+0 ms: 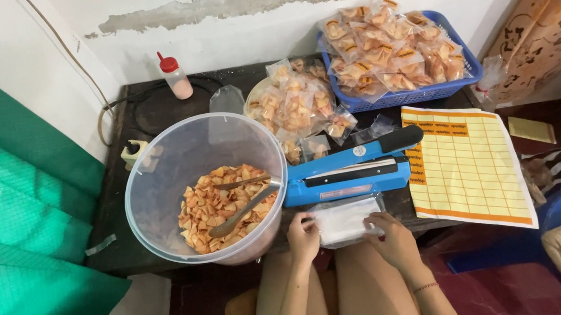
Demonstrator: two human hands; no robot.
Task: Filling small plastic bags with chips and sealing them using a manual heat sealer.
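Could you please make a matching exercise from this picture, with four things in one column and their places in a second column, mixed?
Things:
1. metal tongs
2. red-capped bottle
3. clear plastic bags
4. yellow sheet

Places:
A. at the back of the table, near the wall
B. to the right of the blue heat sealer
C. inside the large clear tub, on the snacks
D. between the left hand and the right hand, at the table's front edge

Pairs: 1-C, 2-A, 3-D, 4-B
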